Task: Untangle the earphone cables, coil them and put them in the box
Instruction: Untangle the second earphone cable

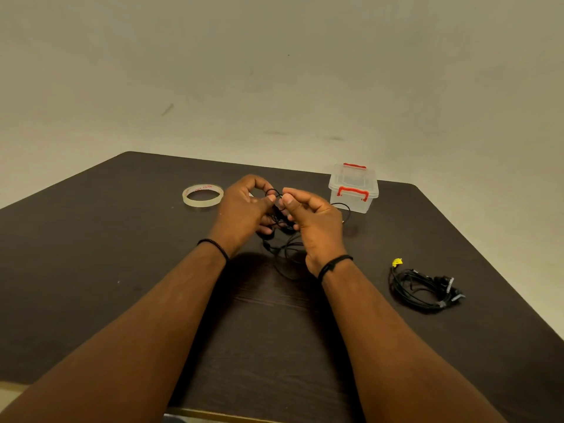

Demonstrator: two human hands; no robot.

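While both your hands work above the middle of the dark table, the black earphone cable is a thin tangle of loops bunched between them. Your left hand and right hand are close together, thumbs almost meeting; each pinches a strand of the cable near the top of the tangle, fingers curled around it. Slack loops hang below the hands and reach the tabletop near your right wrist. One strand arcs out past your right hand toward the box.

Box: small, clear plastic, red latches, lid on, sitting at the far right of the table just beyond your right hand.

Second cable bundle: black, loosely heaped, small yellow tag at its far end, lying on the table well to the right of your right forearm, touching neither hand.

Tape roll: clear, lying flat just left of your left hand. Red printing on its inner core, too small to read. Dark bead bracelets on both wrists.
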